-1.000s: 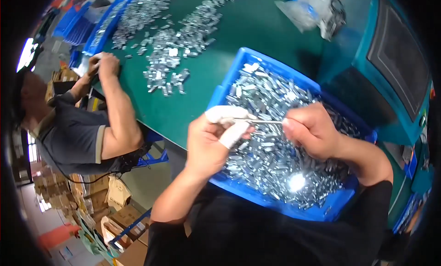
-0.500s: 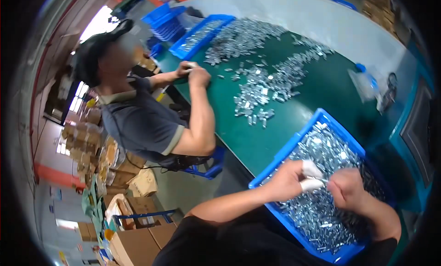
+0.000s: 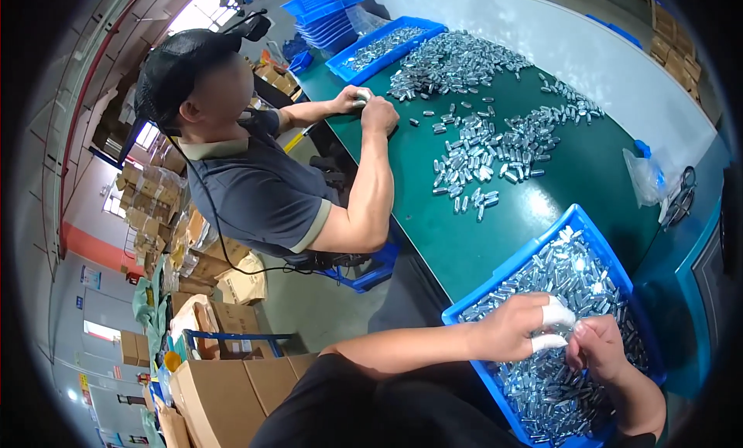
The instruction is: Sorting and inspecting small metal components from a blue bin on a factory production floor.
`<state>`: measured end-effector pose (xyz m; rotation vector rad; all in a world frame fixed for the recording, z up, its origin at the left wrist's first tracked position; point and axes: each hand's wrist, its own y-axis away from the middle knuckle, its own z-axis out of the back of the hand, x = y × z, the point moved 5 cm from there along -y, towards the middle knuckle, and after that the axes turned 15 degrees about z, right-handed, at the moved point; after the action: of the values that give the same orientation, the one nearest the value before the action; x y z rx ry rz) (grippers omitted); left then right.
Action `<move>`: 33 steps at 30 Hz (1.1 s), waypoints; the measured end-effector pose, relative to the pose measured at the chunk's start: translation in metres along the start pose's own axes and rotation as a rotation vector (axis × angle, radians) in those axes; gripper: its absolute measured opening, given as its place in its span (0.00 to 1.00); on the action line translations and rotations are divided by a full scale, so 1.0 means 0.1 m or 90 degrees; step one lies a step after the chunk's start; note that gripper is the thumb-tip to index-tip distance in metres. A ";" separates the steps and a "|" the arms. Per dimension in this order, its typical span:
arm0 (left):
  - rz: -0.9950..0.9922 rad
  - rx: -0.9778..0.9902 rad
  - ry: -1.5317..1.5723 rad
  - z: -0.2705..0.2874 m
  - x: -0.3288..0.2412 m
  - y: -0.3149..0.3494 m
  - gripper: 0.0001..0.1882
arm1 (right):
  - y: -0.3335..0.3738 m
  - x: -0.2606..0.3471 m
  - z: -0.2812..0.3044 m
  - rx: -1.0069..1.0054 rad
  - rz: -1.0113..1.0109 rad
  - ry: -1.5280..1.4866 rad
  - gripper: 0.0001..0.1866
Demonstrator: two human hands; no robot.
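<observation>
My left hand (image 3: 511, 329) and my right hand (image 3: 602, 347) meet above a blue plastic tray (image 3: 457, 309) heaped with small shiny metal cylinders (image 3: 569, 266). White coverings wrap the thumb and a finger of the left hand. Those covered tips close in against the right hand's fingers, which are curled into a pinch. Whatever lies between the fingertips is too small and too hidden to name. The tray sits at the near edge of a green table (image 3: 495, 243), right in front of me.
A co-worker (image 3: 263, 185) in a cap sits at the left, hands together by the table edge. Loose cylinders (image 3: 464, 65) lie in piles across the table. Another blue tray (image 3: 387, 49) and stacked blue baskets (image 3: 325, 22) stand far back. Scissors (image 3: 681, 196) and a plastic bag (image 3: 646, 177) lie right.
The whole view has shifted, so the scene sits further right. My hands stay together over the tray, and my right fingers have turned and drawn nearer the left fingertips.
</observation>
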<state>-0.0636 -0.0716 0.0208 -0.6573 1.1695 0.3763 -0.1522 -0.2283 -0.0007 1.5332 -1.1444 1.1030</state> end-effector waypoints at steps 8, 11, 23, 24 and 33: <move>-0.014 -0.038 -0.023 0.11 -0.06 0.04 0.14 | -0.11 0.32 -0.06 0.076 0.183 0.357 0.18; 0.003 -0.049 -0.068 0.10 -0.08 0.02 0.16 | -0.14 0.45 -0.08 0.104 0.297 0.419 0.17; 0.247 -0.061 -0.191 0.27 0.06 -0.05 0.17 | -0.10 0.40 0.19 -0.087 0.326 0.329 0.25; 0.219 -0.115 -0.190 0.38 0.05 -0.08 0.17 | -0.10 0.38 0.19 -0.087 0.326 0.312 0.25; 0.175 -0.314 -0.644 1.32 0.83 -0.27 0.13 | -0.13 0.41 0.10 -0.053 0.328 0.305 0.24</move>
<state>0.0776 -0.0111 -0.0181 -0.5976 0.1770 1.1014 -0.1316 -0.2427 0.0350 0.8470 -1.2480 1.6328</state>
